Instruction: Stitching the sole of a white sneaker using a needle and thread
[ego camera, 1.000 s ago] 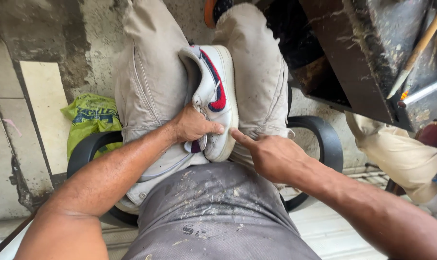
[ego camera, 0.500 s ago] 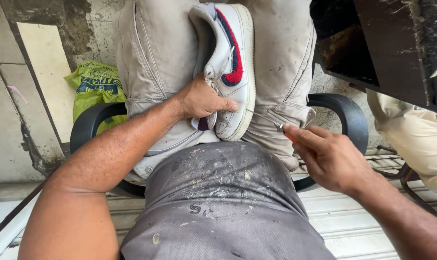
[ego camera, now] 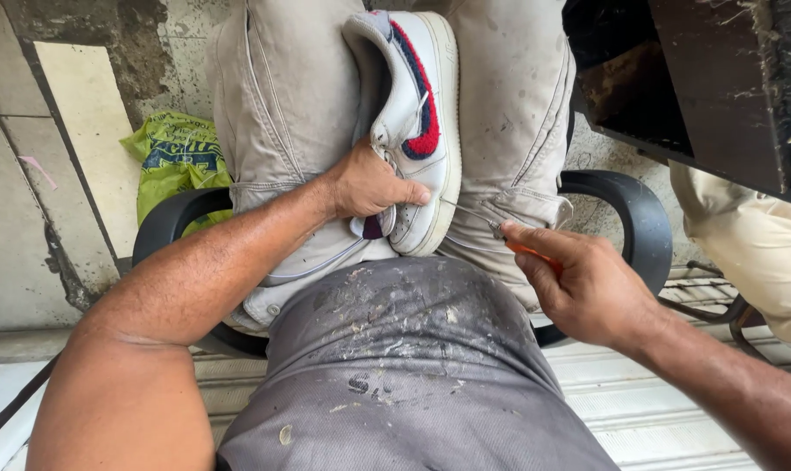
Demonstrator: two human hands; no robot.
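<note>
Between my knees, the white shoe (ego camera: 417, 131) with the red mark lies on its side. My left hand (ego camera: 369, 185) is closed around its toe end, holding it tight. My right hand (ego camera: 587, 283), at four o'clock from the shoe, pinches an orange-handled tool (ego camera: 511, 242). Its thin tip nearly touches the sole edge. I judge the sole work is only just starting.

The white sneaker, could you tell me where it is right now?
In the head view, the white sneaker lies wedged between the person's knees at upper centre, with the left hand gripping its near end and the right hand just to its right.
</note>
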